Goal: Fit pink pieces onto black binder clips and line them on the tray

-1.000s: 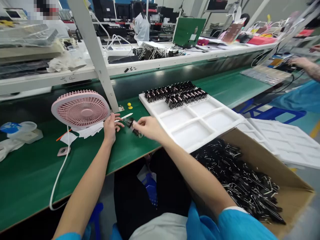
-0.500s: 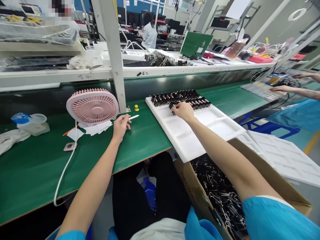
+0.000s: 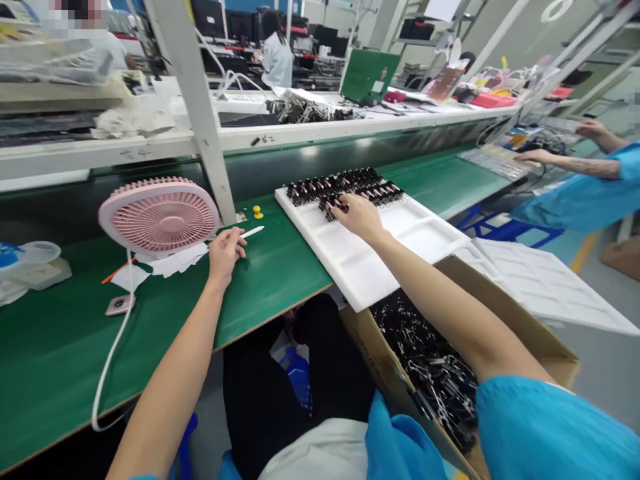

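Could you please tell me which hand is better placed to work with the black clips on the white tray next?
The right hand, I'd judge: it is over the white tray, fingers at the black clips. The left hand holds a white pen beside the pink fan.

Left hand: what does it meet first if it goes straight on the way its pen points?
Likely the near-left rim of the white tray, past bare green bench; hand height is unclear, so it might pass over.
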{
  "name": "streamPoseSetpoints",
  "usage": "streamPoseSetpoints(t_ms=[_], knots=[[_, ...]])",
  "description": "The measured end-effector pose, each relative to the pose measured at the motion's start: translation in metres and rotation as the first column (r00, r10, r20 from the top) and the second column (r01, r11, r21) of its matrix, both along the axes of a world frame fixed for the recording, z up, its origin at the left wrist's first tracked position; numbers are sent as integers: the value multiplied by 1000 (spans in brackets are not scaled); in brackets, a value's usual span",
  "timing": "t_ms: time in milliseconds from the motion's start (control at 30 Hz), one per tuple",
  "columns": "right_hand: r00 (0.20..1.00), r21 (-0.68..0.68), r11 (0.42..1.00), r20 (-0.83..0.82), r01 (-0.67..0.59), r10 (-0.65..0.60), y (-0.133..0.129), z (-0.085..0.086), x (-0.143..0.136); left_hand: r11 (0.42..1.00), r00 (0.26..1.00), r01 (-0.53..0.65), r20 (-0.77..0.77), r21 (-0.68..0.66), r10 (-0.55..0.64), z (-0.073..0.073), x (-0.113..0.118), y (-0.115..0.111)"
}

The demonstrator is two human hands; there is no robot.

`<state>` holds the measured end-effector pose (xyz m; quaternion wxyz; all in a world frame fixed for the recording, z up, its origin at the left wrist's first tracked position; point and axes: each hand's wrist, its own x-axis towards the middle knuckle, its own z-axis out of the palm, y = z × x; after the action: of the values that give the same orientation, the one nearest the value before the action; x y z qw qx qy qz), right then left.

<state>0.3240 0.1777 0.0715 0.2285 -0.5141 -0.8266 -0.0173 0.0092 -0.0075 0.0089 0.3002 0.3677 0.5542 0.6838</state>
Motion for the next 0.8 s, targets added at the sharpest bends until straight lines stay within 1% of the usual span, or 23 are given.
streamPoseSetpoints(t_ms=[33,100,167,200,233,267,300,333,367,400,433,467,500,533,600,667,733,800], knots=[[999,45,999,-54,7,-5,-5,4,18,1000,1000,-3,1,0,3,0,0,1],[987,110,990,-144,92,-75,-14,10,65,1000,1000,-14,-11,-4,14,-1,0,4],[958,157,961,-215,228,-192,-24,6,122,1000,999,-22,-42,-12,22,-2,1,7],[936,170,939,-245,299,-254,-29,0,152,999,998,-27,-62,-20,26,-2,1,9],[910,165,915,-269,367,-316,-36,-10,182,999,996,-35,-82,-30,32,-2,2,10],[882,130,894,-275,429,-383,-44,-22,209,998,994,-47,-102,-40,43,-2,3,11],[852,57,872,-255,485,-457,-52,-37,234,997,991,-64,-119,-49,58,-2,4,12],[822,-52,843,-197,535,-534,-60,-53,256,995,988,-82,-134,-58,74,-2,5,13],[795,-179,797,-101,577,-598,-69,-71,273,994,986,-96,-146,-61,86,-2,5,13],[770,-300,731,20,613,-637,-77,-89,287,993,983,-105,-156,-58,95,-2,6,13],[748,-393,657,144,644,-648,-84,-106,298,992,981,-113,-162,-50,103,-2,6,13],[727,-450,588,247,672,-641,-90,-122,307,992,980,-120,-167,-39,112,-3,6,13],[707,-473,541,316,695,-632,-95,-137,313,991,978,-130,-171,-28,123,-4,5,13],[689,-470,518,349,715,-635,-98,-150,319,990,976,-141,-172,-19,136,-4,5,14],[656,-425,512,339,746,-674,-100,-170,329,987,972,-161,-173,-12,157,-6,4,15],[635,-368,529,295,765,-714,-97,-182,338,985,969,-172,-183,-17,166,-7,3,16],[620,-336,531,270,778,-737,-91,-189,347,984,964,-179,-201,-23,171,-7,3,16],[618,-324,534,278,781,-735,-84,-191,353,982,960,-185,-220,-27,175,-7,3,15]])
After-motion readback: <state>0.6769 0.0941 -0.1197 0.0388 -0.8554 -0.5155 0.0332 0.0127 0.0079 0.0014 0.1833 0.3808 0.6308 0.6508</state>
